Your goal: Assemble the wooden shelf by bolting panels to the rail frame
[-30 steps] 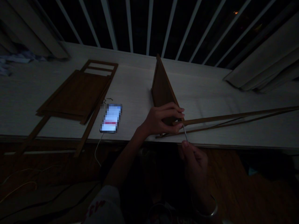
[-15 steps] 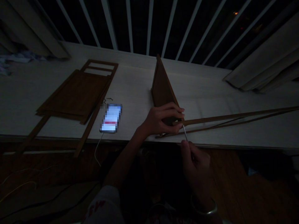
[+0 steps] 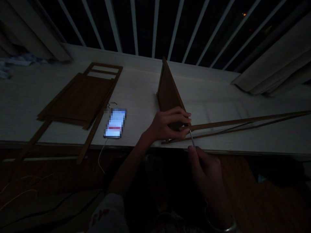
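In dim light, my left hand [image 3: 167,124] is closed over the near corner of an upright dark wooden panel [image 3: 168,90] on the pale ledge [image 3: 145,87], where a long thin wooden rail [image 3: 243,122] meets it. Just below the ledge's front edge, my right hand [image 3: 204,165] pinches a thin metal tool [image 3: 191,139]. The tool's tip points up at the joint between panel and rail, right by my left fingertips.
A flat wooden frame with a panel [image 3: 80,97] lies on the ledge at the left, with small screws [image 3: 111,104] beside it. A lit phone [image 3: 115,123] with a cable lies near the front edge. White bars [image 3: 155,26] and curtains [image 3: 274,64] stand behind; cables run over the floor.
My right hand has shifted slightly to the right and turned a little at the wrist, the tool staying at the joint. My left hand and the panel have not moved.
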The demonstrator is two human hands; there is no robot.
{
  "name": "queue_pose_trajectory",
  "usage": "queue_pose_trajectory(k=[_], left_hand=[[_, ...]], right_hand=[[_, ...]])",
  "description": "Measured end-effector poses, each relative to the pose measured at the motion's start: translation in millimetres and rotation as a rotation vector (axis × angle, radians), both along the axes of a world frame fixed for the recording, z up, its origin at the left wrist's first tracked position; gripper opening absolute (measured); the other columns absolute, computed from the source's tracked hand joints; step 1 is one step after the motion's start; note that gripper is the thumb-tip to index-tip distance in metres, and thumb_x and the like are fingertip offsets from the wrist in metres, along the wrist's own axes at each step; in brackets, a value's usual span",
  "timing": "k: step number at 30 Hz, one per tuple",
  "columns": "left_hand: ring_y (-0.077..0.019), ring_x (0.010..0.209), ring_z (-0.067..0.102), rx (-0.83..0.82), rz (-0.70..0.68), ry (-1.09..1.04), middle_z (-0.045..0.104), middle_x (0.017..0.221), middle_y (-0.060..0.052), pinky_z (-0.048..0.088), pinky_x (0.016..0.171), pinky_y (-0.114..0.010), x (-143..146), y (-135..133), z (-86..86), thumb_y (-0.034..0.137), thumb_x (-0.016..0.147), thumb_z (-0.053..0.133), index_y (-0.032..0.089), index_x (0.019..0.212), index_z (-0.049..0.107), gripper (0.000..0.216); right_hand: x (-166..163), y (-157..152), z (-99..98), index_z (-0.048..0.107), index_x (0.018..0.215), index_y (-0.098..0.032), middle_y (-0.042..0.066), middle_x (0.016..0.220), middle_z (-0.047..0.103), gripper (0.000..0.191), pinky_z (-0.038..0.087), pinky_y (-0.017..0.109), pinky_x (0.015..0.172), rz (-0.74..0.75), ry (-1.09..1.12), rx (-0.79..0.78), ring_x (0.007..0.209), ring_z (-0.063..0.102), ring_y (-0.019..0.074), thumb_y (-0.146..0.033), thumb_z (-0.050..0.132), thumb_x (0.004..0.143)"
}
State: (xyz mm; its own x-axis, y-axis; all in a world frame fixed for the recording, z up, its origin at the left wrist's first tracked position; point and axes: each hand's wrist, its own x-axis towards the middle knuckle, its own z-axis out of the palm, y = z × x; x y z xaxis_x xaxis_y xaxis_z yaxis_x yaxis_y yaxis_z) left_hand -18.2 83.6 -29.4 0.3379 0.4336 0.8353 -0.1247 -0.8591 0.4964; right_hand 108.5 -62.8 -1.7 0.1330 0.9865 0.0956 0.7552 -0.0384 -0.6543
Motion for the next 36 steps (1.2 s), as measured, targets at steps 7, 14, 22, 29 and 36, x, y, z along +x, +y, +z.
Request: queue_pose_trajectory(k=[7,14,22,29,36], left_hand=[[-0.0115,0.091,0.062,-0.004,-0.005,0.000,0.063,0.092,-0.005,0.052,0.074,-0.022,-0.4,-1.3,2.8,0.021,0.069,0.066,0.014,0.085,0.061,0.018],[-0.0116,0.090,0.063,0.002,-0.005,-0.008,0.063,0.092,-0.004,0.052,0.073,-0.023,0.2,0.3,0.8,0.022,0.069,0.066,0.015,0.086,0.061,0.020],[-0.0112,0.091,0.063,-0.005,-0.001,-0.002,0.063,0.094,-0.005,0.052,0.075,-0.022,-0.2,0.5,-0.6,0.020,0.068,0.066,0.014,0.088,0.062,0.021],[-0.0110,0.090,0.062,-0.005,-0.012,-0.015,0.063,0.094,-0.005,0.052,0.075,-0.022,0.4,0.5,0.4,0.021,0.068,0.066,0.014,0.087,0.061,0.021],[-0.0108,0.090,0.062,-0.012,-0.009,-0.006,0.063,0.094,-0.005,0.051,0.075,-0.022,0.5,0.4,0.1,0.022,0.069,0.066,0.015,0.087,0.062,0.020]], right_hand=[[-3.7,1.0,-5.1,0.042,0.057,-0.018,-0.005,0.048,0.036,0.039,0.024,0.022,0.047,-0.036,0.235,-0.005,0.045,0.035,0.0070,-0.038,0.041,0.090],[-7.9,1.9,-10.2,0.045,0.053,-0.017,-0.005,0.049,0.035,0.044,0.023,0.023,0.046,-0.114,0.577,-0.057,0.047,0.032,0.0074,-0.043,0.042,0.089],[-11.7,6.7,-9.0,0.046,0.047,-0.017,-0.005,0.045,0.033,0.047,0.021,0.024,0.045,-0.159,0.992,-0.152,0.044,0.029,0.0071,-0.045,0.051,0.084],[-14.3,8.8,-3.4,0.041,0.044,-0.018,-0.006,0.043,0.029,0.048,0.023,0.024,0.045,-0.137,1.151,-0.172,0.042,0.028,0.0073,-0.044,0.054,0.082],[-13.9,8.6,-2.6,0.039,0.043,-0.018,-0.006,0.040,0.026,0.050,0.022,0.026,0.046,-0.079,1.174,-0.201,0.041,0.026,0.0077,-0.044,0.048,0.085]])
